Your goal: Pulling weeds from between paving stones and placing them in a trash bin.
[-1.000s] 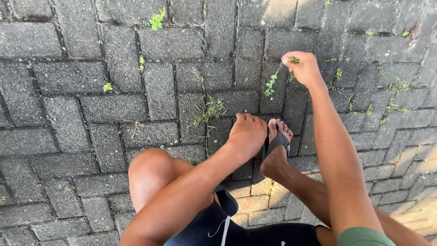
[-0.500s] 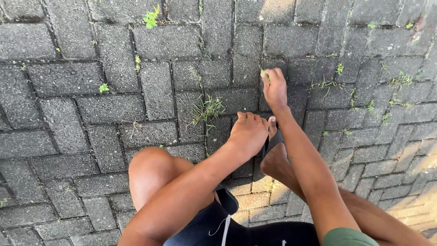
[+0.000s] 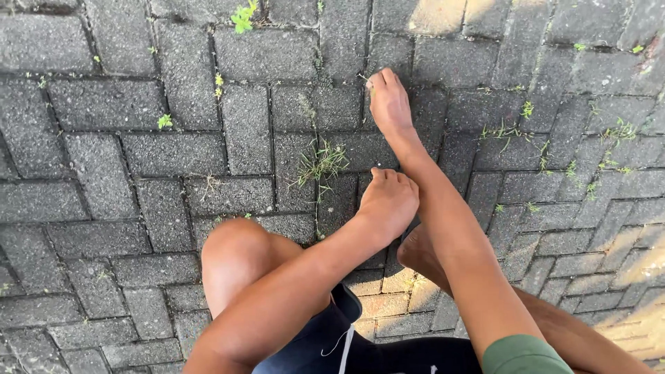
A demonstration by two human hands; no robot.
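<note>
Nearest me, my left hand (image 3: 388, 201) rests loosely curled and empty, the grass tuft (image 3: 322, 163) still rooted in the paving joint at its ten o'clock. Farther out at twelve o'clock, my right hand (image 3: 388, 104) pinches a tiny sprig (image 3: 365, 78) at the fingertips; weeds (image 3: 512, 131) at two o'clock remain unpulled.

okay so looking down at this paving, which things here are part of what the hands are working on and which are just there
In hand:
- right hand, fingertips pinching at a paving joint
- grass tuft in the joint, beside the left hand
- left hand, resting loosely curled

Just there:
- leafy weed at the top edge
- thin weeds off to the right
- grey paving bricks
</note>
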